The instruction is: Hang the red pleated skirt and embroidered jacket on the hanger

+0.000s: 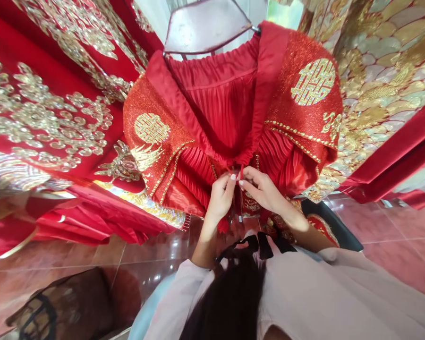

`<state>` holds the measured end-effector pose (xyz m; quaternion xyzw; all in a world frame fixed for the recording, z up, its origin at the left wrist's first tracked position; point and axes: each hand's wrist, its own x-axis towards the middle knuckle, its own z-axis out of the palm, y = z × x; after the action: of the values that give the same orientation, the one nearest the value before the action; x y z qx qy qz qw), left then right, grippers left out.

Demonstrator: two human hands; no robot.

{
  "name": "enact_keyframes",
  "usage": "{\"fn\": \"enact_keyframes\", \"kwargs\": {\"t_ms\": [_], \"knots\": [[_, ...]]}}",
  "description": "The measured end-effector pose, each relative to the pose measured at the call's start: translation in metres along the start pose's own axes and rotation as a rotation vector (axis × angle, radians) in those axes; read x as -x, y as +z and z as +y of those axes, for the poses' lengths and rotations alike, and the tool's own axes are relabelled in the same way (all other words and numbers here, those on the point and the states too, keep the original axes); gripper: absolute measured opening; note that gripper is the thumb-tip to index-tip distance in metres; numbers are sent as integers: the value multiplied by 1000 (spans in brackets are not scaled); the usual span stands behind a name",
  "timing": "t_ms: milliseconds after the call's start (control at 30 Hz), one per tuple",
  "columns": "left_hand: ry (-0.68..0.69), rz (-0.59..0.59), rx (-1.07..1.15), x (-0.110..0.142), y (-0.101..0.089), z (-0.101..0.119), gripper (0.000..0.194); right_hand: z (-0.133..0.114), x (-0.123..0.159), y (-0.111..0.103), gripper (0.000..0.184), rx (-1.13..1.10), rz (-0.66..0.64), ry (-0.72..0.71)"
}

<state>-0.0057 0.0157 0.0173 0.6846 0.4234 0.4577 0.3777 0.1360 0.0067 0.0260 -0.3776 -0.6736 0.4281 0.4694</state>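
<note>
A red pleated skirt [219, 106] with glittering panels and gold round emblems hangs by its waistband from a hanger [208, 28]. Both hands are at the lower front of the waistband, close together. My left hand [222, 192] pinches a thin red drawstring between thumb and fingers. My right hand [259, 189] pinches the red drawstring [241, 171] too, its thumb against the index finger. The fingertips of the two hands nearly meet. A red tassel [223, 225] dangles just below my left wrist.
Red garments with gold and crystal embroidery [56, 118] hang at the left. A gold scale-patterned garment [393, 71] hangs at the right. A dark tray [335, 222] holding red embroidered items stands on the tiled floor [382, 226]. At the lower left is a brown bag [71, 302].
</note>
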Motion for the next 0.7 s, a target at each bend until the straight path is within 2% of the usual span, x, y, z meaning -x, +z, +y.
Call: {"fn": "enact_keyframes", "kwargs": {"t_ms": [67,133,200,267,367,500,600,700], "knots": [[-81,-58,162,-5,2,-2,52,-5,-2,-7,12,46,-6,16],[-110,-26,202,-7,-3,-2,53,-12,-5,-14,11,77,18,25],[-59,48,135,-10,-9,1,54,-18,-9,-19,12,71,24,23],[23,84,81,-13,-10,4,50,-22,-13,-19,13,1,-27,16],[67,56,229,-16,1,3,49,-23,-16,-12,14,-112,-57,32],[-49,-18,456,-12,13,0,55,-18,-16,-6,18,-156,-57,62],[-73,4,342,-12,5,5,54,-16,-14,-9,16,17,42,21],[32,52,140,-18,-22,16,45,-24,-14,-22,22,187,84,-5]]}}
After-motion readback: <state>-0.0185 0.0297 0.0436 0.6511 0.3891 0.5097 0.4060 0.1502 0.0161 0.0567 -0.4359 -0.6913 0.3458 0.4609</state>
